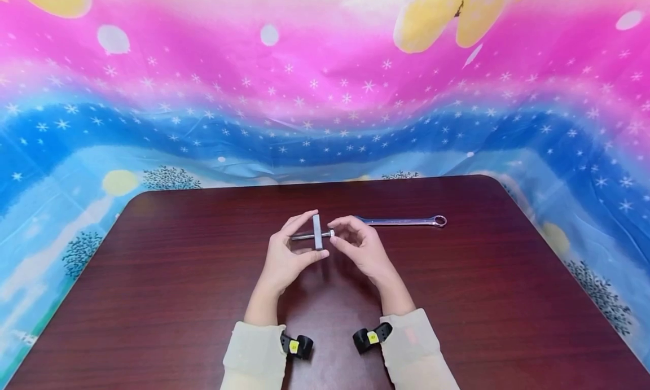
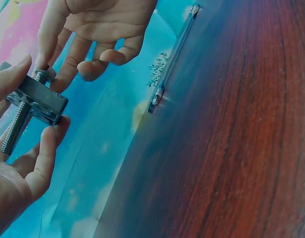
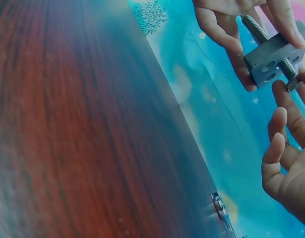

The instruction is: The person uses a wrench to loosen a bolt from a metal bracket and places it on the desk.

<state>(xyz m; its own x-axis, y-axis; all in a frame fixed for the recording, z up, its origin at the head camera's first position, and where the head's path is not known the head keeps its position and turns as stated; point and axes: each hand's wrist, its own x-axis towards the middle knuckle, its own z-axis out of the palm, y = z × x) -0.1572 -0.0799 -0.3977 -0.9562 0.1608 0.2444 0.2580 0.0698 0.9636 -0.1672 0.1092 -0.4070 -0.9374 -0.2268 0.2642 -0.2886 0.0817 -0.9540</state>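
My left hand [image 1: 284, 253] grips a grey metal block [image 1: 317, 233] by its opposite edges, thumb on the near edge and fingers on the far one. A long threaded bolt [image 2: 16, 130] passes through the block, its shank sticking out toward the left palm. In the right wrist view the block's face [image 3: 269, 58] shows several round holes beside the bolt. With thumb and index finger my right hand [image 1: 364, 248] pinches the bolt head [image 1: 332, 232], which stands a short way off the block. The other right fingers are loosely bent. Both hands are held above the table.
A combination wrench [image 1: 406, 222] lies on the dark red-brown table [image 1: 178, 288] behind the right hand, its open end hidden by that hand in the head view. A colourful printed cloth [image 1: 304, 96] hangs behind and around the table. Black cameras are strapped to both wrists.
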